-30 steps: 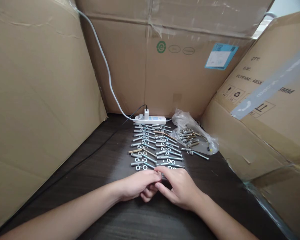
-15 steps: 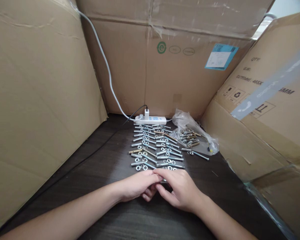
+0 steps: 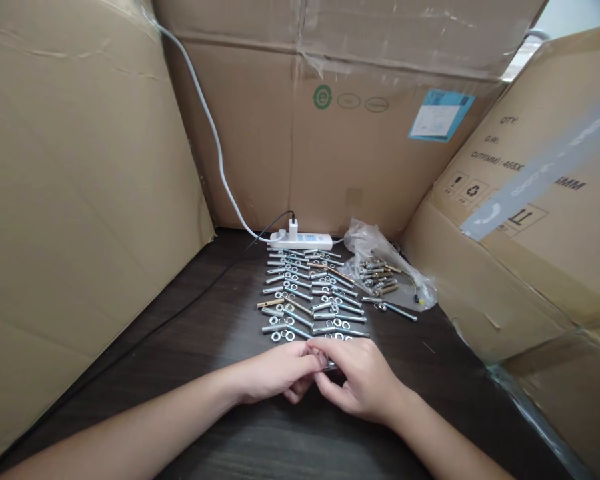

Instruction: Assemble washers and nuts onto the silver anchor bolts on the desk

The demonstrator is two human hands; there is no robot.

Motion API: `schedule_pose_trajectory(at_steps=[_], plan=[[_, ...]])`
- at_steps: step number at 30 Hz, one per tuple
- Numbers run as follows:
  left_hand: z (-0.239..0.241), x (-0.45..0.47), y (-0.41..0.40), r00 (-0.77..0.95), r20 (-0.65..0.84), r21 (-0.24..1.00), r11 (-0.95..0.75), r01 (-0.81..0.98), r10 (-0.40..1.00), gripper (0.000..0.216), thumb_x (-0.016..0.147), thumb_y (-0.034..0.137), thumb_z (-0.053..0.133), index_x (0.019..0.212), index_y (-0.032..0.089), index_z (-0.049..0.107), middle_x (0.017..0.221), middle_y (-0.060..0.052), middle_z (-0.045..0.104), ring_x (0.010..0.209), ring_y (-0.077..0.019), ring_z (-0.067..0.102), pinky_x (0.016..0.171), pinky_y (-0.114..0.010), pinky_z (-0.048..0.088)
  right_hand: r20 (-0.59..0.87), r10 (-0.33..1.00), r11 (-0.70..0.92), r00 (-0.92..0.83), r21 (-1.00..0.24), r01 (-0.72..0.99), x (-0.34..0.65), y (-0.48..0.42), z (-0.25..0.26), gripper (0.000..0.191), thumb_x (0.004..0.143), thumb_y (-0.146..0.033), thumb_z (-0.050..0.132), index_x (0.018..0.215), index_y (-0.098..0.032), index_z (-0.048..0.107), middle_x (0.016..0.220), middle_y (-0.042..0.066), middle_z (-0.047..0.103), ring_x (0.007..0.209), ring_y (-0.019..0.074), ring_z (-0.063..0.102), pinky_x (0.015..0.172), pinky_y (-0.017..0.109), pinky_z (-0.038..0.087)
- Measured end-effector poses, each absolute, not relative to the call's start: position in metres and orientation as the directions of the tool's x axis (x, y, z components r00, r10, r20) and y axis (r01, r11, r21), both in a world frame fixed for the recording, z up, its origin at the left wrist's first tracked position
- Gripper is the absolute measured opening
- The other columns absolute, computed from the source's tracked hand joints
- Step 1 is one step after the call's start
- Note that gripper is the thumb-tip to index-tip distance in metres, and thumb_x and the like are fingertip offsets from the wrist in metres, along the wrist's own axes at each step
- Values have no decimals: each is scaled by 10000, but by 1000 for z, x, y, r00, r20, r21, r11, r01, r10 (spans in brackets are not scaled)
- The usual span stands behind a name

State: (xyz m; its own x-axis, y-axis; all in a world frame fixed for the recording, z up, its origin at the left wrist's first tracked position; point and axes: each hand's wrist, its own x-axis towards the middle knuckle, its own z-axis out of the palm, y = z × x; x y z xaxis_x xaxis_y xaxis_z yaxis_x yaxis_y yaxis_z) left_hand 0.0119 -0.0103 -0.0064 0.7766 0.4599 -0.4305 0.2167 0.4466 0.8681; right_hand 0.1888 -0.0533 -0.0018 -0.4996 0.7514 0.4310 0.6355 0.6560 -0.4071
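Close to me, just in front of the laid-out hardware, my left hand (image 3: 275, 370) and my right hand (image 3: 364, 377) meet fingertip to fingertip. Both are closed around a shiny metal bolt (image 3: 331, 365); only a sliver of it shows between the fingers. Beyond them lie two columns of disassembled expansion bolts: bolts (image 3: 341, 318), sleeves (image 3: 275, 329), nuts (image 3: 276, 337) and ring washers (image 3: 347, 325). A brass-coloured sleeve (image 3: 271, 303) stands out among the silver ones. The nearest row is partly covered by my hands.
A clear plastic bag (image 3: 363, 237) with several bolts lies to the right, beside a separate bolt (image 3: 401, 311). Behind is a white power strip (image 3: 307, 241) with a charger. A black cable (image 3: 190, 303) crosses the dark table. Cardboard boxes (image 3: 250, 133) wall three sides.
The fingers of my hands have shifted slightly against each other, and the visible bit of metal between them sits a little differently. The laid-out hardware has not moved.
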Motion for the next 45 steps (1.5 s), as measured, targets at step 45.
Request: schedule_pose_trajectory(at_steps=[45], plan=[[17, 151, 61, 802, -23, 239, -775, 585, 597, 189, 806, 285, 507, 929, 187, 613, 894, -91, 664, 846, -246, 634, 720, -309, 486, 83, 997, 27, -1, -310, 950, 341, -10, -11, 218, 794, -151, 570, 961, -193, 703, 950, 55, 663, 888, 182, 601, 815, 264, 431]])
